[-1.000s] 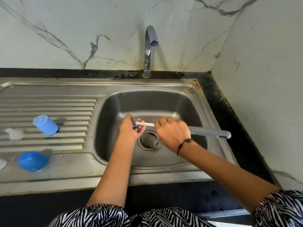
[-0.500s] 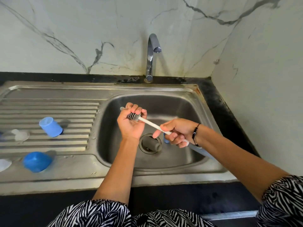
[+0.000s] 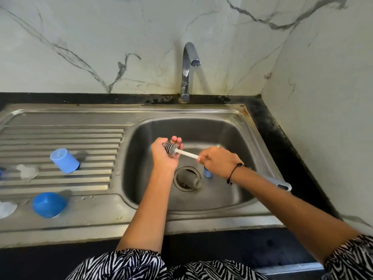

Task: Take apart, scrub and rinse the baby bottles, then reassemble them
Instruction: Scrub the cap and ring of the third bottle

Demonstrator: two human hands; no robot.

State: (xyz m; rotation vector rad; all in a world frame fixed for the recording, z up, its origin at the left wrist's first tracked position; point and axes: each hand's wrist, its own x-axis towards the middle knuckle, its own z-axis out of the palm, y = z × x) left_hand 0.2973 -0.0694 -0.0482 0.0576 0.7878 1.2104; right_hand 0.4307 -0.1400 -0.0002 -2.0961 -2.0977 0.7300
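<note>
- Left hand (image 3: 164, 156) curls around a small clear bottle part, hard to identify, over the sink basin (image 3: 232, 138).
- Right hand (image 3: 219, 162) grips the bottle brush (image 3: 181, 152), now lower and flatter than half a second ago.
- Blue cap (image 3: 64, 161) stays on the drainboard (image 3: 60, 138).

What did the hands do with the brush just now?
The right hand tipped the brush handle down to the right; it was level before. The left hand stayed wrapped round the bristles. The blue cups on the drainboard did not move.
</note>
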